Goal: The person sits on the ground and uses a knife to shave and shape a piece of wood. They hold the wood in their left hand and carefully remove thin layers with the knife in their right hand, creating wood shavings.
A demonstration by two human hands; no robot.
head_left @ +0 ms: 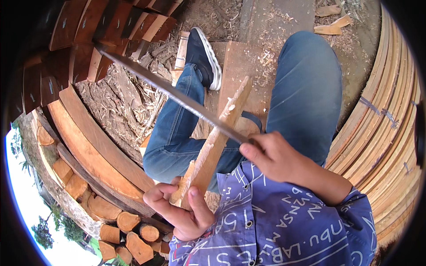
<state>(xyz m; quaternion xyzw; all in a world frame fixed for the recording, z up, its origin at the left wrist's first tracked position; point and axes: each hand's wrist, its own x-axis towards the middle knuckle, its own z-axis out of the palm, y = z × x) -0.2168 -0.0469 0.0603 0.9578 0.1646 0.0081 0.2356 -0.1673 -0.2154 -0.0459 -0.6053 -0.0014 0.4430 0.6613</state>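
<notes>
My left hand grips the lower end of a rough strip of wood, thumb on one side and fingers on the other. The strip slants up and away over my lap, its upper edge pale and splintered. My right hand is closed round the near end of a long machete; its handle is mostly hidden in the fist. The blade reaches to the upper left and crosses over the strip near its middle. Whether the edge touches the wood I cannot tell.
A worn plank with shavings lies between my legs. Stacked brown wood blocks stand at the upper left, cut logs at the lower left. Long bundled slats curve along the right. Wood chips litter the ground ahead.
</notes>
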